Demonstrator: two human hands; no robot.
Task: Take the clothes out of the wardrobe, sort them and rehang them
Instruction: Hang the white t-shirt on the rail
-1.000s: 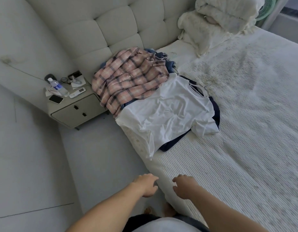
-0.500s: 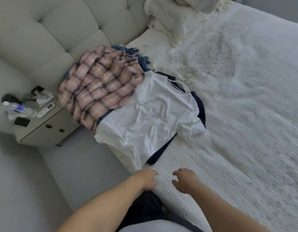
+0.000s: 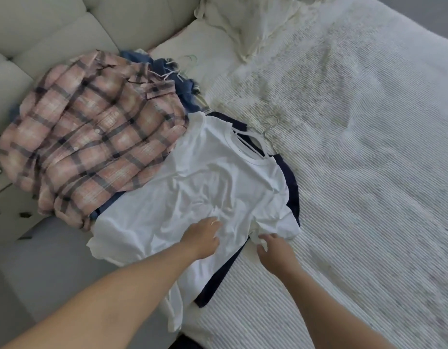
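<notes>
Head view is showing the white T-shirt (image 3: 213, 182) lying mid-frame on the bed (image 3: 369, 197). Left hand (image 3: 201, 238) is resting fingers loosely spread on it; right hand (image 3: 274, 250) is pinching its sleeve. Lifting by the shoulders should be keeping the hanger (image 3: 263, 137) seated.

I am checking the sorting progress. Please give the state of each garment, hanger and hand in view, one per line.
white T-shirt: spread flat on the bed, hanger inside its collar.
plaid shirt: lying crumpled, partly on blue clothes.
dark navy garment: under the T-shirt, mostly covered.
wire hanger: hook lying on the bedspread.
left hand: resting on the T-shirt, fingers loose.
right hand: touching the sleeve edge; grip unclear.
</notes>
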